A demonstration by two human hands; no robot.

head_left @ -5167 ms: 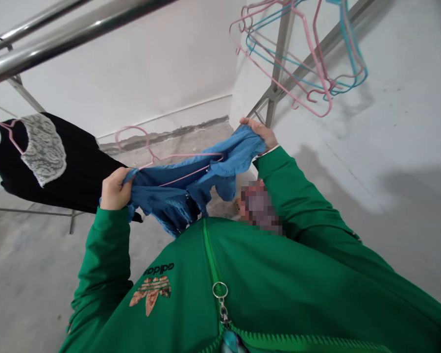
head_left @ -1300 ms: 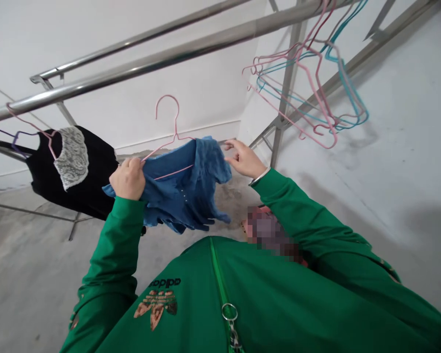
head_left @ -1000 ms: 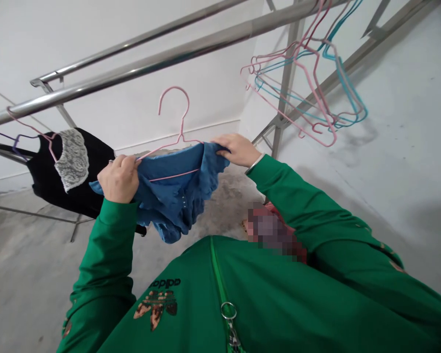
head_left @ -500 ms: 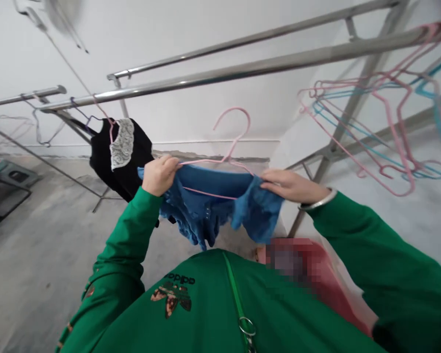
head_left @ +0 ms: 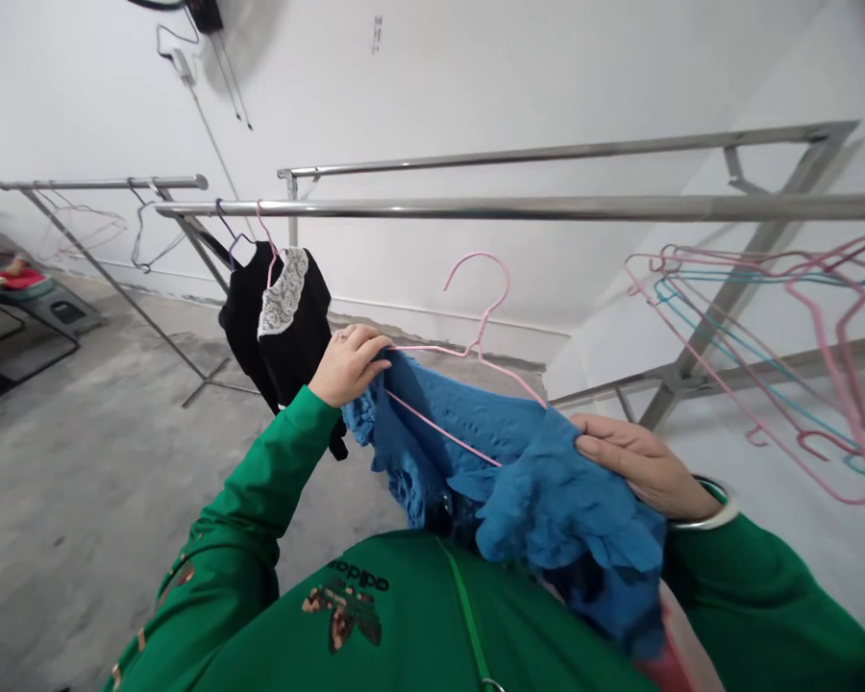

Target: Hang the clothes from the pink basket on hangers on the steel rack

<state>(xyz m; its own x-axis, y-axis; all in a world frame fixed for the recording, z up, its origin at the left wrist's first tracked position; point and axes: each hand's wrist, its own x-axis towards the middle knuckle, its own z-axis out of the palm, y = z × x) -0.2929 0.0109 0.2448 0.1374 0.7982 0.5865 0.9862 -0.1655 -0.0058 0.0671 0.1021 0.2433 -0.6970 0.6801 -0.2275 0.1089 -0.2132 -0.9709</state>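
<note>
A blue ruffled top [head_left: 468,413] hangs on a pink hanger [head_left: 484,322] in front of my chest. The hanger's hook stands free in the air, below the metal rail. My left hand [head_left: 351,363] is closed on the top's left shoulder and the hanger's end there. On the other side, my right hand [head_left: 645,463] pinches the right shoulder of the top between thumb and fingers. The right side hangs lower than the left. The lower part of the top falls in folds against my green jacket.
A metal clothes rack [head_left: 461,208] runs across ahead. Black garments [head_left: 299,336] hang on its left part, one with a white lace collar. Several pink and blue hangers [head_left: 828,317] hang at the right. Part of a pink tub [head_left: 669,654] shows at the lower right.
Both hands have come lower and nearer my body with the top and hanger, moving rightward in view. The top now tilts down to the right. The view has levelled and shifted.
</note>
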